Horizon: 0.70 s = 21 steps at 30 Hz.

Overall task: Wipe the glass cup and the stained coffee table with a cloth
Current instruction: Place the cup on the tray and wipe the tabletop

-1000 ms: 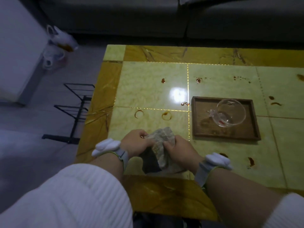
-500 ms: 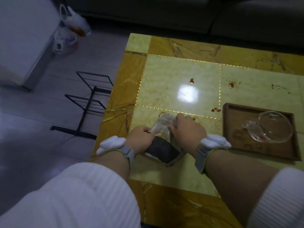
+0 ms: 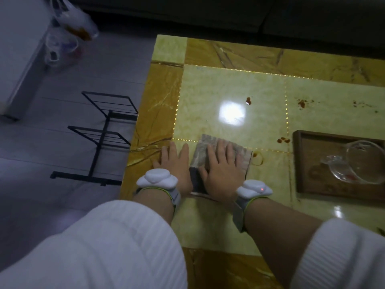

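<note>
A folded grey cloth [image 3: 241, 157] lies flat on the yellow-green marble coffee table [image 3: 229, 86] near its left side. My right hand [image 3: 223, 170] presses on the cloth with straight, spread fingers. My left hand [image 3: 175, 163] lies flat on the table just left of the cloth, its edge touching it. Brown stains mark the table: a ring [image 3: 258, 158] right of the cloth, drops [image 3: 248, 101] beyond it, and spots [image 3: 283, 140] by the tray. A clear glass cup [image 3: 362, 163] with a red smear lies on its side on a wooden tray [image 3: 308, 184] at the right.
A black wire rack [image 3: 104, 130] stands on the grey floor left of the table. Plastic bags [image 3: 68, 32] sit by a white cabinet [image 3: 18, 49] at the far left. A dark sofa [image 3: 250, 13] runs along the table's far side.
Both hands gripped the bunched cloth a second ago; it now lies flat on the table farther from me, with my right hand spread on it and my left hand flat beside it.
</note>
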{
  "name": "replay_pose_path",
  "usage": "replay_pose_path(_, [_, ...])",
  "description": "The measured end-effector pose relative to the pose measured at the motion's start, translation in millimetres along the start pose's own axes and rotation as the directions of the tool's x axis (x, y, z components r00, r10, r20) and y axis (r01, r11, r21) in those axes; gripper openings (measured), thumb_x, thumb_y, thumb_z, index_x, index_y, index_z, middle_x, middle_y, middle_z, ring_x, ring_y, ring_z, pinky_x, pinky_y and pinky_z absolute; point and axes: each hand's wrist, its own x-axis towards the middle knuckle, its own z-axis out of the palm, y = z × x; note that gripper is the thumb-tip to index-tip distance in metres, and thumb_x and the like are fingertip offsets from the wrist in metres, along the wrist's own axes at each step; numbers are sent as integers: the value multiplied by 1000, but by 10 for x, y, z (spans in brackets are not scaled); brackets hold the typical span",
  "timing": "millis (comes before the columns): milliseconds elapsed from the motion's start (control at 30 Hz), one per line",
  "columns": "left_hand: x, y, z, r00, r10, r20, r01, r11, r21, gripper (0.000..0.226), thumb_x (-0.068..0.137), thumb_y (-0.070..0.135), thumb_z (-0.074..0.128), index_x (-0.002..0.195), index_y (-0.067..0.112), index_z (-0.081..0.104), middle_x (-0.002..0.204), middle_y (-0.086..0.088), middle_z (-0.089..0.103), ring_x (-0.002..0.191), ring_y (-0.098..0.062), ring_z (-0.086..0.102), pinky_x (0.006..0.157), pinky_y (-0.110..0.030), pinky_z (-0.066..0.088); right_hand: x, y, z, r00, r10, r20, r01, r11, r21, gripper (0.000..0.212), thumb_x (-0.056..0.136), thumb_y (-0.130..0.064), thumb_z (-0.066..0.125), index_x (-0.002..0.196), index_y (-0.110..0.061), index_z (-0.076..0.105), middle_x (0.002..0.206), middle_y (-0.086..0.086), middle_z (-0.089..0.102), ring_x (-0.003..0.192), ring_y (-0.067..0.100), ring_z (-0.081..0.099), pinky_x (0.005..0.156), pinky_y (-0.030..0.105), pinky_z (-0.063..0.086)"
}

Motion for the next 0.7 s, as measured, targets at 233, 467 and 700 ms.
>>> replay_pose_path(233, [155, -73, 142, 994, 93, 65, -101, 987, 122, 136, 67, 41, 86, 154, 15, -16, 158, -17, -24, 146, -43, -15, 115, -64, 12, -95, 420, 59, 986, -167, -26, 162, 979, -125, 74, 95, -65, 19, 158, -31, 3, 166, 3, -8, 153, 27, -7, 123, 48, -1])
replay_pose_path(467, [310, -181, 278, 991, 107, 76, -115, 986, 122, 128, 76, 47, 77, 149, 28, -26, 156, -9, -34, 145, -40, -21, 116, -59, 5, 321, 253, -13, 996, 36, -76, -40, 998, -52, 75, 95, -67, 12, 158, -29, -4, 166, 7, -12, 152, 31, -12, 122, 52, -5])
replay_pose_path(700, [350, -259, 275, 986, 119, 120, -130, 988, 86, 157, 53, 57, 88, 146, 21, -33, 153, 0, -41, 145, -36, -25, 116, -59, 7, -30, 415, 197, 947, -290, -141, 273, 953, -130, 72, 97, -65, 26, 157, -26, 20, 165, 7, 12, 152, 33, 9, 121, 55, 11])
